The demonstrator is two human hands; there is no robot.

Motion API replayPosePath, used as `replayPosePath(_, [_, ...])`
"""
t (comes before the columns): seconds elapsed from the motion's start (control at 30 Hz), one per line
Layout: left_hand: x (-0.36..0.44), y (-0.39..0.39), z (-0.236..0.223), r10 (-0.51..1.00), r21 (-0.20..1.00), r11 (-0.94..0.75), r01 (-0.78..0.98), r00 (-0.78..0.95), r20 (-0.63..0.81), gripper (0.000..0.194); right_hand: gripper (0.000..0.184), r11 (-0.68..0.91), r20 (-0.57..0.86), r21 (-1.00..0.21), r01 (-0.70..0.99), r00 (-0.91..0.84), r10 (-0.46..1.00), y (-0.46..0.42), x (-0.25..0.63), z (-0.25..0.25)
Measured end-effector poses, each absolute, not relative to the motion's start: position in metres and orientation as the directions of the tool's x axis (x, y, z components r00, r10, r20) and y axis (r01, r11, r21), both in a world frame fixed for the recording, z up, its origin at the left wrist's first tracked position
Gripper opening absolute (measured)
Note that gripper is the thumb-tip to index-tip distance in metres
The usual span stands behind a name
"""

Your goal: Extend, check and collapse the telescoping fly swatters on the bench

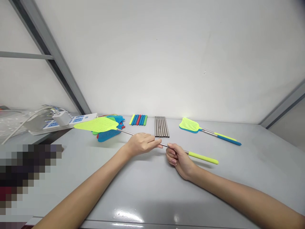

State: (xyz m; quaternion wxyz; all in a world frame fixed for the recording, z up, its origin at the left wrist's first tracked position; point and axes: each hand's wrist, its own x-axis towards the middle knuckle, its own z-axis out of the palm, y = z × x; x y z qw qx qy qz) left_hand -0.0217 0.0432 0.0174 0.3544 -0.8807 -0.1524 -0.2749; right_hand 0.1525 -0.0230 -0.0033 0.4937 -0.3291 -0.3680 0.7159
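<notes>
A fly swatter with a yellow-green mesh head, a thin metal rod and a yellow-green grip is held above the table, its head to the left and its grip to the right. My left hand is closed around the rod near the middle, some fingers stretched along it. Just to the right, my right hand grips the same rod in a fist, thumb on top, short of the coloured grip. Behind the held head lies a pile of loose swatter heads in blue, green and red.
Along the back of the grey table lie a row of coloured grips and a row of metal tubes. Two whole swatters lie stacked at right. A power strip with a white plug and cables stands at left.
</notes>
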Motion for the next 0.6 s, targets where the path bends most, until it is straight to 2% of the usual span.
replayPosePath(0.6, [-0.0312, 0.0527, 0.0183, -0.032, -0.599, -0.673, 0.434, 0.792, 0.610, 0.014, 0.035, -0.249, -0.104, -0.851, -0.462, -0.316, 0.943, -0.0216, 0.1546, -0.0046])
